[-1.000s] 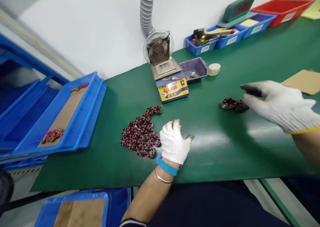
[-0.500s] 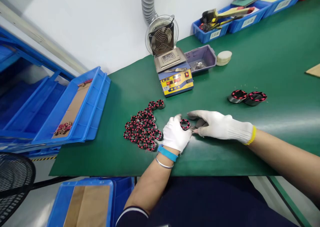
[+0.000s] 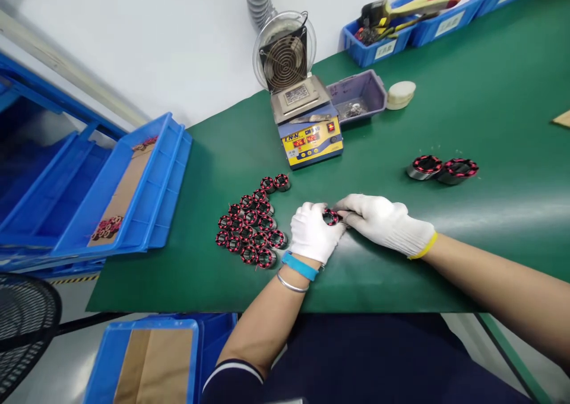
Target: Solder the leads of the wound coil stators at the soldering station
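My left hand (image 3: 314, 233), in a white glove, is closed around a small motor stator (image 3: 330, 216), a dark ring with red windings. The stator's open end faces up. From the right, my gloved right hand (image 3: 378, 219) reaches to the same stator. Its thumb and fingers are pinched together at the stator's right edge; whether something small sits between them is hidden. Left of my left hand, several more stators (image 3: 250, 217) stand in a cluster on the green table (image 3: 365, 279). Two larger-looking stators (image 3: 440, 169) stand touching each other at the right.
A yellow-blue solder pot (image 3: 312, 140) with a fan stands behind my hands. Beside it are a purple tray (image 3: 378, 98) and white round pads (image 3: 401, 94). Blue tool boxes (image 3: 378, 51) line the back. At the left is a blue crate (image 3: 167, 196) with more stators.
My right hand's fingers have closed and drawn in against the stator; before, they were apart with the thumb near its edge. My left hand still holds the stator. The view has shifted slightly.
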`<action>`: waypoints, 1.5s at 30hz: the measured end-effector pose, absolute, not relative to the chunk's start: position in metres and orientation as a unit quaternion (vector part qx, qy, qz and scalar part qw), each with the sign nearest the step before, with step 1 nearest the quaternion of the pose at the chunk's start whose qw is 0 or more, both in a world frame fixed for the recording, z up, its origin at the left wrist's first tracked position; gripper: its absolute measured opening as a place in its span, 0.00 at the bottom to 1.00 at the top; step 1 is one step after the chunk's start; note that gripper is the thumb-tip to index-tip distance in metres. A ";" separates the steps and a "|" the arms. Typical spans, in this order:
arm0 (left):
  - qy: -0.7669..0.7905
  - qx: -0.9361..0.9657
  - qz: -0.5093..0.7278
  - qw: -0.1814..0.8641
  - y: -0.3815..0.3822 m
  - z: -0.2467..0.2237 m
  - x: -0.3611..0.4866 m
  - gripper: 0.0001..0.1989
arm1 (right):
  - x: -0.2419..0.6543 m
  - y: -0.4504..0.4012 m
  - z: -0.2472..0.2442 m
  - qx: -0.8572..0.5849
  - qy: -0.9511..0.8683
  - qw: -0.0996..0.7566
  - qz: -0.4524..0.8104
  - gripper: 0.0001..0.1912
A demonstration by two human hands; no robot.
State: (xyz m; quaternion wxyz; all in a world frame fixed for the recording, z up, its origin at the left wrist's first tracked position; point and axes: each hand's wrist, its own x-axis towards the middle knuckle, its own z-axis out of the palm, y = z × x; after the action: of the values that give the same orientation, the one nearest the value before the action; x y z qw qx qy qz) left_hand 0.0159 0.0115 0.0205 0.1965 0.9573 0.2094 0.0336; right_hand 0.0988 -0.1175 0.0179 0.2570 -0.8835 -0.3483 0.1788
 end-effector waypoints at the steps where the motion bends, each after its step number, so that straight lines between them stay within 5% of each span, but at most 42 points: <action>1: 0.206 0.958 0.033 0.197 0.013 0.020 0.016 0.20 | 0.100 -0.118 0.017 -0.889 -0.347 0.241 0.178 0.21; 5: 0.201 0.955 0.043 0.211 0.016 0.016 0.013 0.21 | 0.115 -0.128 0.017 -0.919 -0.280 0.219 0.167 0.21; 12: 0.167 0.961 0.061 0.212 0.014 0.017 0.007 0.22 | 0.110 -0.128 0.019 -0.843 -0.324 0.345 0.256 0.21; 22: 0.184 0.934 0.055 0.303 0.010 0.023 0.004 0.21 | 0.102 -0.141 0.023 -0.861 -0.483 0.159 0.018 0.18; 25: 0.198 0.925 0.093 0.312 0.011 0.025 0.003 0.22 | 0.110 -0.147 0.024 -0.891 -0.376 0.247 0.054 0.19; 30: 0.155 0.940 0.146 0.266 0.014 0.020 0.001 0.23 | 0.104 -0.128 0.019 -0.751 -0.236 0.507 0.351 0.31; 34: 0.129 0.913 0.181 0.342 0.014 0.014 0.000 0.22 | 0.090 -0.110 0.013 -0.690 -0.205 0.595 0.358 0.33; 43: 0.193 0.846 0.110 0.485 0.008 0.013 0.005 0.32 | 0.072 -0.119 0.018 -0.873 -0.261 0.408 0.049 0.27; 45: 0.208 0.823 0.097 0.520 0.011 0.015 0.005 0.26 | 0.073 -0.122 0.018 -0.876 -0.261 0.405 0.029 0.27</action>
State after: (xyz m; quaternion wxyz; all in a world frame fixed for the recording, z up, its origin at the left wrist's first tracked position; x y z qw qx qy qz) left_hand 0.0046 0.0114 0.0145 0.5199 0.8230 0.2075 0.0967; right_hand 0.0731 -0.1219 0.0181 0.4055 -0.8756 -0.2608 0.0292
